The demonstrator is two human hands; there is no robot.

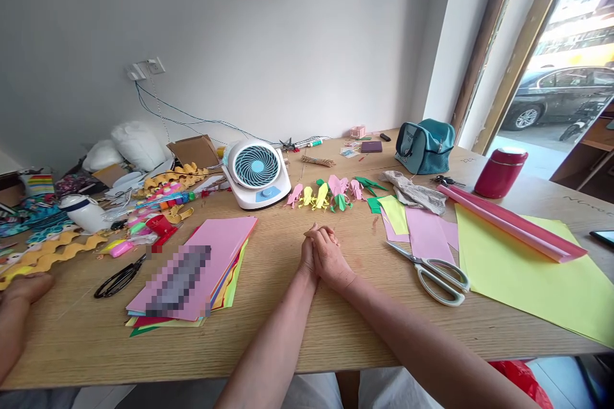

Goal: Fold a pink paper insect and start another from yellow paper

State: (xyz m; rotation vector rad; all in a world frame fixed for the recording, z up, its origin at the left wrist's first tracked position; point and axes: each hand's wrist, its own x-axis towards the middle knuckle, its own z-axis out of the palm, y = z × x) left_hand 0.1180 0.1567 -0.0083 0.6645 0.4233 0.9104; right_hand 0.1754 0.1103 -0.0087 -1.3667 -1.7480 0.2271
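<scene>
On the wooden table (288,326), my left hand (309,255) and my right hand (330,259) are clasped together, fingers wrapped round each other. Beyond them stands a row of small folded paper figures (321,195) in pink, yellow and green. White-handled scissors (439,275) lie to the right, by pink paper pieces (426,233) and a large yellow sheet (532,275). A stack of coloured paper (225,243) with pink on top lies to the left, partly blurred out.
A white fan (256,172) stands at centre back. Black scissors (119,278) and craft clutter fill the left, where another person's hand (29,286) rests. Toward the right are a teal bag (426,146), a grey cloth (417,192), a pink paper roll (513,223) and a red canister (501,172).
</scene>
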